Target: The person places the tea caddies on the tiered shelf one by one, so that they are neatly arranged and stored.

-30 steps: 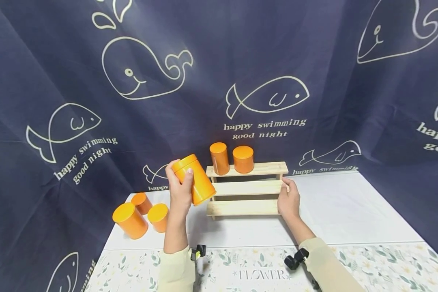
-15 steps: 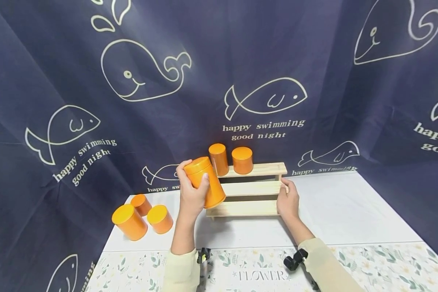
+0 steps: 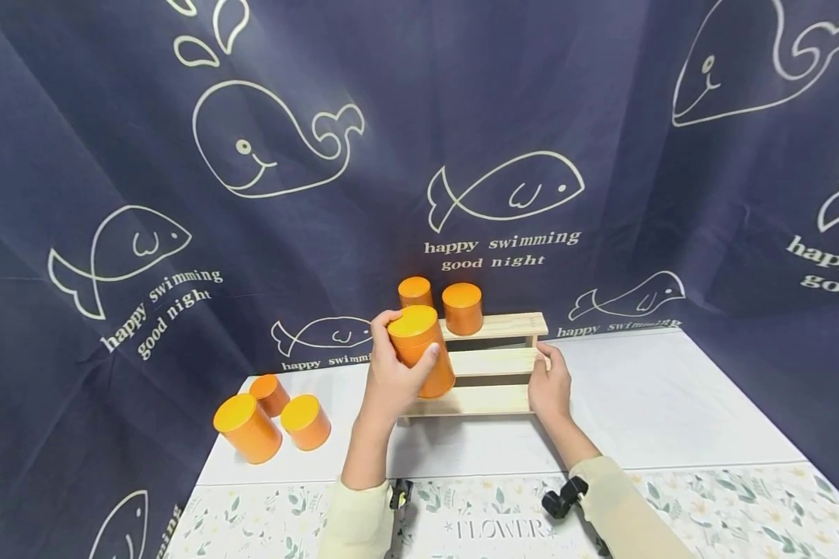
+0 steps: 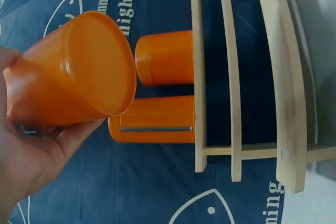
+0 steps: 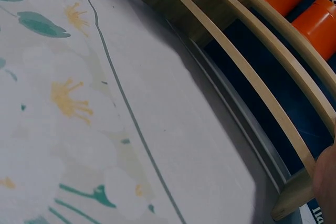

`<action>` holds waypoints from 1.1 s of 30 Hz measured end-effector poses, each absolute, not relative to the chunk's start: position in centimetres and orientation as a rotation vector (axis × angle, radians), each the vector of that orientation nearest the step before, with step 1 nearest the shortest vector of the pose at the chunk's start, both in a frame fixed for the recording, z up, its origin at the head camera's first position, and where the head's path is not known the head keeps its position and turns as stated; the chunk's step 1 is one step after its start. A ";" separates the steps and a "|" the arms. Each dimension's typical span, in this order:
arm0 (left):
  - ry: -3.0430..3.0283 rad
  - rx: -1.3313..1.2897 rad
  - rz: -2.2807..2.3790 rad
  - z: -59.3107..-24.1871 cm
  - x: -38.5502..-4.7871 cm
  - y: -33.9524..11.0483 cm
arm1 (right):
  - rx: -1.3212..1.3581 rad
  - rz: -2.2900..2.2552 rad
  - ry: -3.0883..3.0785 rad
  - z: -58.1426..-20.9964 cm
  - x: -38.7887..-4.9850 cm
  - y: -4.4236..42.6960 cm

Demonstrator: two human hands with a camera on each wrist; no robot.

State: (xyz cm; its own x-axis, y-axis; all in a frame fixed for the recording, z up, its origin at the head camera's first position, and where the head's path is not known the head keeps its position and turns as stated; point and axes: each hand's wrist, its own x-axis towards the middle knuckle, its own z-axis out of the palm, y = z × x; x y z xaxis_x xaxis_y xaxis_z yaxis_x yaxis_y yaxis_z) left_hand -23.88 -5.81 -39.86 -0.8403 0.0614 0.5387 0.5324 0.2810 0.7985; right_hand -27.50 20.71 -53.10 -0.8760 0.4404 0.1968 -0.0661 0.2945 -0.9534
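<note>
My left hand (image 3: 394,380) grips a large orange canister (image 3: 433,365) round its side, thumb toward me, in front of the left part of a three-step wooden rack (image 3: 492,400). In the left wrist view the held canister (image 4: 102,64) is tilted, its flat end facing the rack, off the steps. The rack's right end is held by my right hand (image 3: 551,384); its far fingers are hidden. On the top step stand a slim tall canister (image 3: 415,290), partly covered by the held one in the head view, and a short wide canister (image 3: 464,310).
On the white table at the left stand a tall orange canister (image 3: 249,431), a small one (image 3: 270,394) and a short one (image 3: 306,423). A dark blue curtain (image 3: 363,233) hangs right behind the rack. A flower-print cloth (image 3: 503,505) covers the table's near side.
My left hand has carried the canister rightward, from left of the rack to in front of its left part, and the canister tilts less. My right hand keeps its hold on the rack.
</note>
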 end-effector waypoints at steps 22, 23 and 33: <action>-2.269 -0.652 -1.268 -41.1 -24.1 -2.0 | -0.351 1.600 -2.121 -53.0 -27.5 20.7; -2.272 -0.653 -1.265 -41.2 -24.1 -1.8 | -0.353 1.599 -2.119 -53.0 -27.5 20.7; -2.303 -0.665 -1.218 -41.6 -24.4 -0.3 | -0.360 1.597 -2.114 -53.0 -27.5 20.7</action>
